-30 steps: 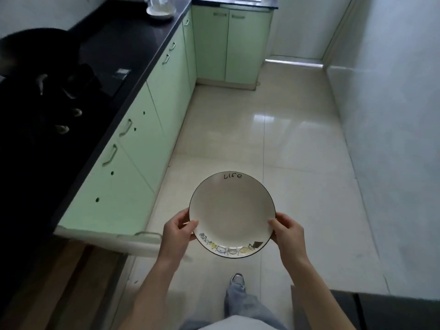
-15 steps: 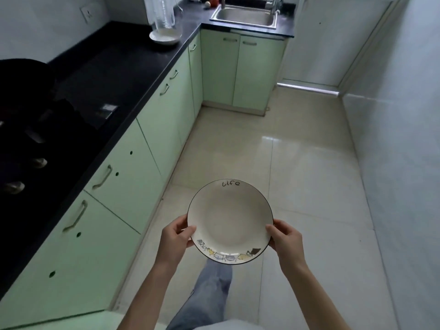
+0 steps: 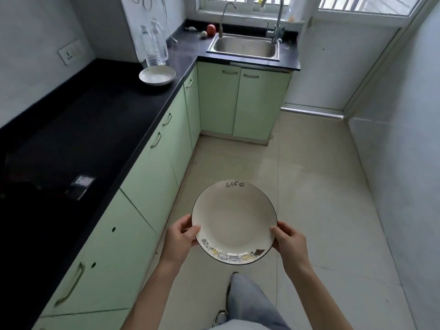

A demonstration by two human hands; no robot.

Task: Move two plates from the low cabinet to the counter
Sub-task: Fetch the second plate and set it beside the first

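A white plate (image 3: 234, 220) with a dark rim, the word "Life" and small cartoon figures hangs level over the floor in front of me. My left hand (image 3: 180, 236) grips its left edge and my right hand (image 3: 289, 241) grips its right edge. A second white plate (image 3: 157, 75) rests on the black counter (image 3: 95, 129) at the far end, near the corner. The green low cabinets (image 3: 152, 177) run under the counter on my left, their doors shut in this view.
Two clear bottles (image 3: 156, 44) stand behind the far plate. A steel sink (image 3: 244, 46) with taps sits at the back, an apple (image 3: 211, 29) beside it. A dark hob (image 3: 35, 186) lies on the near counter. Tiled floor (image 3: 309, 186) stretches ahead; a wall closes the right.
I have walked forward along the cabinets and the view has lifted toward the sink and window. The open cabinet door at lower left has dropped out of sight. Both hands keep their grip on the plate.
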